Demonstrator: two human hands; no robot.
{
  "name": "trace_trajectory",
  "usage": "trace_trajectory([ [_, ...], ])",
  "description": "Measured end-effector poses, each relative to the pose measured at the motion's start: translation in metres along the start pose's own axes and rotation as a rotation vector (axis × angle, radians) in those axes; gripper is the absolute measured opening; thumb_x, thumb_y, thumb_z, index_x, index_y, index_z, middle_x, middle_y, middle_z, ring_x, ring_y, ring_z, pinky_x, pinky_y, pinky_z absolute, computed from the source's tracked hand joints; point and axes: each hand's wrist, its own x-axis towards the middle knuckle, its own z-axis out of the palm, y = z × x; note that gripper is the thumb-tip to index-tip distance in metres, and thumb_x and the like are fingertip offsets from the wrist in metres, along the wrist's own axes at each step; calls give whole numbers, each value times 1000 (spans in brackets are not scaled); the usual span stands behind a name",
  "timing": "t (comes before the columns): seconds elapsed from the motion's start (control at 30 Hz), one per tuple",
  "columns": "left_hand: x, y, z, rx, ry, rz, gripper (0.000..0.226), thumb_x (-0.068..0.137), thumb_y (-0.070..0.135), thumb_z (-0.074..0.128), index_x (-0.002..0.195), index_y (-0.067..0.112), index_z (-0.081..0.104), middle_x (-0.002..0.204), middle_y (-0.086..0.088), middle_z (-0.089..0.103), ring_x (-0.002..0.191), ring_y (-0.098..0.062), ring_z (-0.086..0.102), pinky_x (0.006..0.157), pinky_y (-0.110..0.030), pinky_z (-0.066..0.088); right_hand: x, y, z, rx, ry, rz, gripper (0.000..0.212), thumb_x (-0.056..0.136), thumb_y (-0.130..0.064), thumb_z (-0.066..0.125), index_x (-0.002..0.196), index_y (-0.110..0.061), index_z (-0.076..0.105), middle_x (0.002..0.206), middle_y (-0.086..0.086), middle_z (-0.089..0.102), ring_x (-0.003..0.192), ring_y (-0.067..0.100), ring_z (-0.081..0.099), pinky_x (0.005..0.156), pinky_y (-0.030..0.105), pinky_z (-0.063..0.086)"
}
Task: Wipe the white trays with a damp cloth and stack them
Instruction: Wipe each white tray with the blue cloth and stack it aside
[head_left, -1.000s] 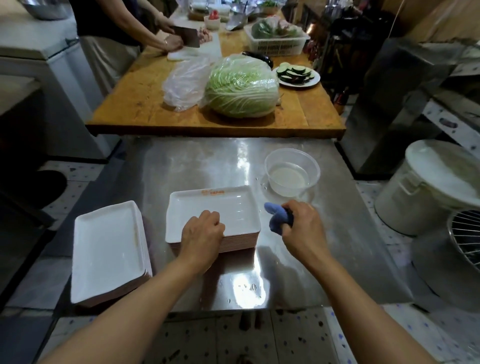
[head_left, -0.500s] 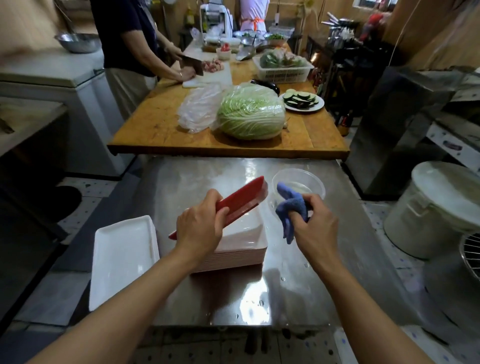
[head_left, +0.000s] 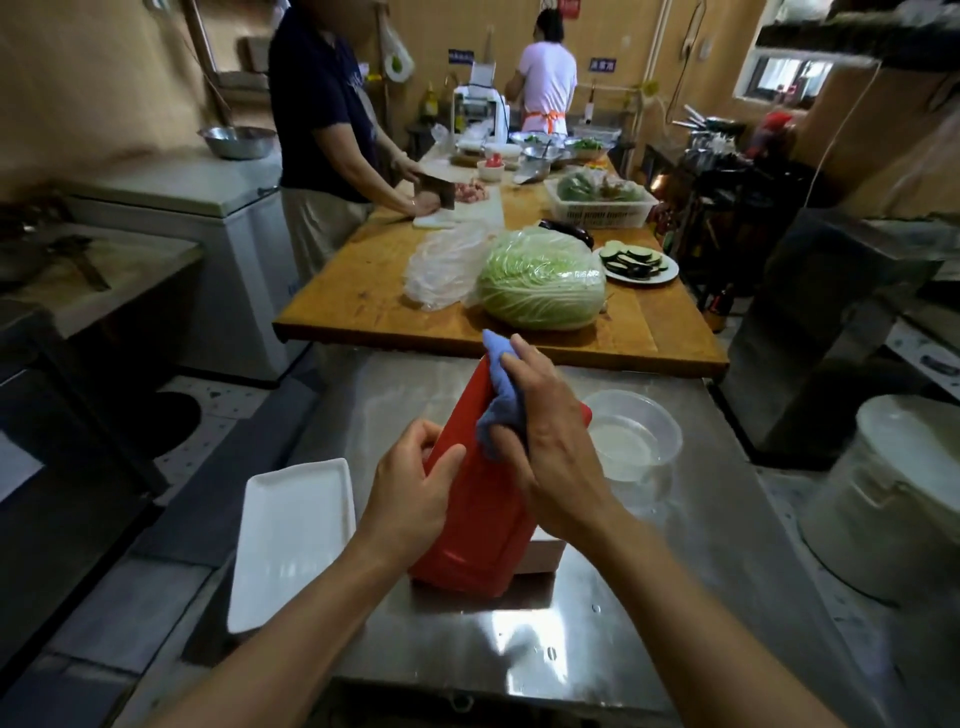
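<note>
Nearest me, my left hand (head_left: 415, 488) grips the left edge of a tray (head_left: 478, 519) tipped steeply up, its red underside facing me. My right hand (head_left: 545, 447) presses a blue cloth (head_left: 498, 400) against the tray's upper right edge, fingers curled round the cloth. The tray's low end sits over the stack of trays (head_left: 543, 558) on the steel bench (head_left: 571, 649), mostly hidden behind it. Left of my hands lies a second pile of white trays (head_left: 291, 535) at the bench's left edge. Just right, a clear bowl of water (head_left: 631, 434) stands. Farther off, a wooden table (head_left: 363, 306) holds a wrapped cabbage (head_left: 543, 286).
</note>
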Motion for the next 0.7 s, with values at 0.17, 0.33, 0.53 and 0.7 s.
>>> trace_trajectory([
  [0.17,-6,3,-2,-196,3,-66,6,92,20,56,86,18,56,79,-6,69,69,-17,65,61,-30,51,12,-8,5,-249,14,-89,55,94,-34,34,144,-11,35,141,17,39,129,30,37,107,48,30],
  [0.33,-7,10,-9,-345,51,-99,8,94,15,54,86,13,55,64,-1,67,56,-11,62,52,-27,50,9,12,-9,-227,61,-26,50,92,-26,40,141,-11,40,137,10,43,123,26,42,103,47,33],
  [0.53,-10,18,-2,-401,75,-96,7,94,16,53,87,14,55,64,2,69,57,-8,65,51,-24,51,0,16,-9,26,160,204,57,91,-26,36,145,-11,29,138,9,33,125,17,37,105,31,32],
  [0.7,3,31,4,-498,163,-121,9,94,12,52,86,14,54,66,0,68,58,-12,66,57,-32,55,-23,4,13,151,174,409,65,98,-26,44,150,-20,7,123,-5,27,100,-13,34,82,-5,24],
])
